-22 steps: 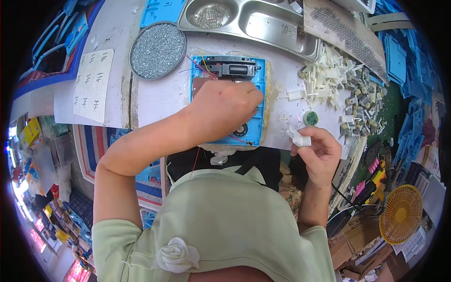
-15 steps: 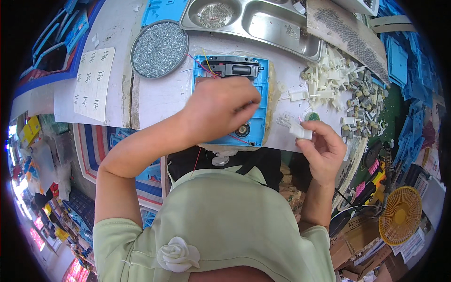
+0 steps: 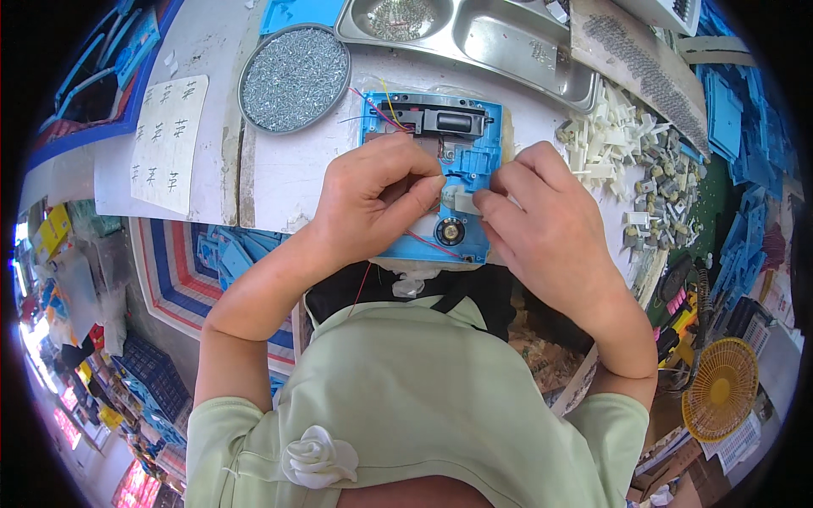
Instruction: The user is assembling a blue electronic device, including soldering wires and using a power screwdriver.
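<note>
A blue plastic housing [image 3: 483, 161] lies on the table in front of me. A black module [image 3: 452, 124] fills its far end, thin coloured wires run from its left side, and a round speaker-like part [image 3: 450, 231] sits at its near end. My right hand [image 3: 542, 224] pinches a small white plastic part [image 3: 463, 201] over the middle of the housing. My left hand [image 3: 377, 190] is closed just left of that part, thumb and forefinger together; what they grip, if anything, is too small to name.
A round tray of small screws [image 3: 294, 78] stands at the far left, beside a steel compartment tray [image 3: 508, 63]. Right of the housing lie heaps of white plastic parts [image 3: 605, 140] and small motors [image 3: 665, 186]. A handwritten sheet [image 3: 169, 144] lies on the left.
My right hand has brought the white plastic part leftward from beside the housing to over its middle. My left hand has shifted slightly left, uncovering more of the housing.
</note>
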A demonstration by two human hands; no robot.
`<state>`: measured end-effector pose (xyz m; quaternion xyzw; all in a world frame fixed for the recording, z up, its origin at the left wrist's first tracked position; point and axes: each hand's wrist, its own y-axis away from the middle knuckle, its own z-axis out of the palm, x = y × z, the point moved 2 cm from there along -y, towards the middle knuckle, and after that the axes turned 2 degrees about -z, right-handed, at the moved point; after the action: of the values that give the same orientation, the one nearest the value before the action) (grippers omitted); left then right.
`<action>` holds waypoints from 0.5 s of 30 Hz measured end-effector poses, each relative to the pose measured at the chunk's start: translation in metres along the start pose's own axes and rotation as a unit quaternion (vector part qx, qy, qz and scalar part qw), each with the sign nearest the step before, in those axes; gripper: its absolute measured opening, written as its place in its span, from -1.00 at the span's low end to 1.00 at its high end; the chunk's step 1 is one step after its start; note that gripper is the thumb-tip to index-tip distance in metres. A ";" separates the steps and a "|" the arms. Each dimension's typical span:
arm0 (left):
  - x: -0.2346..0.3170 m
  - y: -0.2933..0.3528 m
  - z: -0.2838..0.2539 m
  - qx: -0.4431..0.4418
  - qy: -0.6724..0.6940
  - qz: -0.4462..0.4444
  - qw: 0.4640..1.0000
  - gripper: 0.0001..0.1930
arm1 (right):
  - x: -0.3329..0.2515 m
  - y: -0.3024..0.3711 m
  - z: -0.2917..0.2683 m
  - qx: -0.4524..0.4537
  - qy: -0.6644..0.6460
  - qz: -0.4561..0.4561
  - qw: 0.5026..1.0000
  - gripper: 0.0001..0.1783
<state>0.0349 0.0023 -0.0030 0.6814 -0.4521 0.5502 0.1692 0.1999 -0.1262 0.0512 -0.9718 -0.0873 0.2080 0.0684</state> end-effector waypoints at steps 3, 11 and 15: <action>0.000 0.001 -0.001 -0.012 0.007 -0.019 1.000 -0.93 | 0.019 0.002 0.010 0.042 -0.088 -0.017 0.995 -0.63; -0.004 0.001 0.001 -0.022 0.026 -0.027 0.999 -0.92 | 0.030 0.016 0.039 0.125 -0.166 -0.011 0.978 -0.68; -0.006 0.000 -0.001 -0.017 0.008 0.006 1.000 -0.92 | 0.016 0.015 0.042 0.085 -0.113 0.029 0.990 -0.67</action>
<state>0.0345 0.0053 -0.0080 0.6716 -0.4639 0.5485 0.1812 0.1983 -0.1338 0.0041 -0.9348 -0.0486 0.3252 0.1344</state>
